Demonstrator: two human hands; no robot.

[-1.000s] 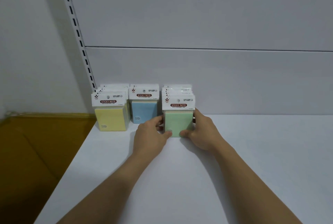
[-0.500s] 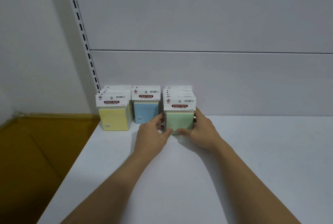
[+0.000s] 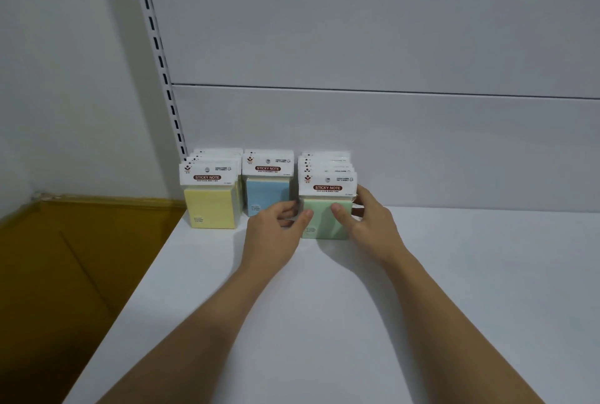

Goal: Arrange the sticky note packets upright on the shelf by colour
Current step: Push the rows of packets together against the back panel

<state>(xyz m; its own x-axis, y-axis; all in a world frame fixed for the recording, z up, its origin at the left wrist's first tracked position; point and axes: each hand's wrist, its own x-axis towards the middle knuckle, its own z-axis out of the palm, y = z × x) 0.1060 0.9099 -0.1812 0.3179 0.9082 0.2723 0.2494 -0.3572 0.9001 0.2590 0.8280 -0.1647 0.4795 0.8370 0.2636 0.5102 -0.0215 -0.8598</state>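
- Front green packet (image 3: 326,220): standing upright at frame centre, heading the green row on the white shelf (image 3: 324,322).
- Left grip (image 3: 272,234): I am pinching the packet's left edge, thumb lying on its face.
- Right grip (image 3: 370,225): I am clasping its right edge, thumb on the face, fingers curling round the side.
- Blue packets (image 3: 268,197) and yellow packets (image 3: 211,208): standing upright left of the green row, with the yellow ones sitting furthest left.

Right hand (image 3: 373,228): thumb now sits higher on the face of the front green packet (image 3: 319,226), up from the bottom edge. Left hand (image 3: 272,234): thumb likewise risen, from the lower corner to mid-height at the packet's left edge.
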